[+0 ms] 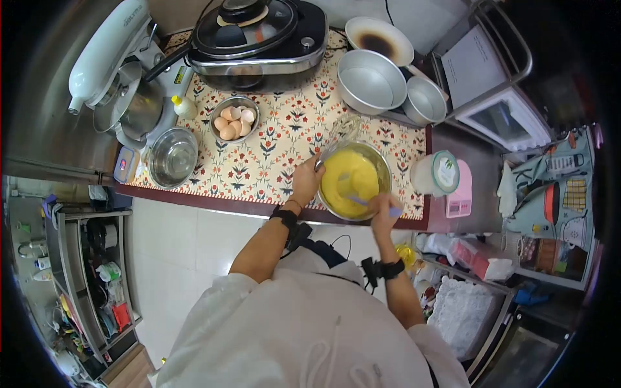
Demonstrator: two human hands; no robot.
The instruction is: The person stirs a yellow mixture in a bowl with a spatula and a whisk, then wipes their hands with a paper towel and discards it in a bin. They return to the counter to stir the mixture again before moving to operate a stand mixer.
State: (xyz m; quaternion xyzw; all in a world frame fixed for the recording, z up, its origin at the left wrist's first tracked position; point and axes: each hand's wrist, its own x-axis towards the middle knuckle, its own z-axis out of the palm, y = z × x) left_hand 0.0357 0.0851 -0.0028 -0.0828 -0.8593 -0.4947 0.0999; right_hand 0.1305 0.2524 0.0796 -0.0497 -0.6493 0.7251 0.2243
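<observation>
A metal bowl (386, 169) with yellow batter (349, 178) in it stands at the front edge of the patterned tablecloth. At the bowl's left rim is my left hand (306, 179), its fingers closed round the handle of a wire whisk (345, 129) that lies across the rim. My right hand (384, 212) grips a spatula with a purplish handle (396, 211); its blade dips into the batter.
Eggshells (234, 123) fill a small bowl left of centre, near an empty glass bowl (173, 158) and a stand mixer (110, 52). Cake tins (371, 81), a lidded tub (435, 173) and a pink scale (459, 194) are on the right.
</observation>
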